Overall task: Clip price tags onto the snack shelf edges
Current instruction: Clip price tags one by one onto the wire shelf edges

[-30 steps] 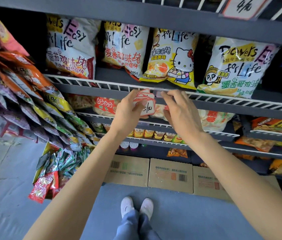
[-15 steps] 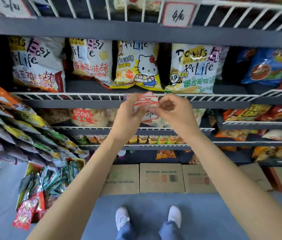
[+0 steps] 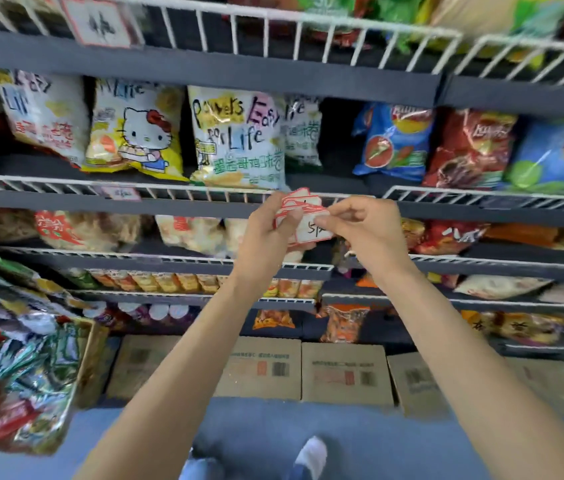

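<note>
Now, left hand (image 3: 266, 233) grips a fanned stack of red-bordered price tags (image 3: 296, 207) just in front of the white wire shelf edge (image 3: 204, 192). Right hand (image 3: 363, 230) pinches the front tag (image 3: 315, 232), probably to pull it free for clipping. One tag (image 3: 121, 193) already hangs on that edge, well left.

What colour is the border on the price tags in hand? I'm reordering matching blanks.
Red border on white, clearest in the head view on the price tag that the right hand pinches.
</note>
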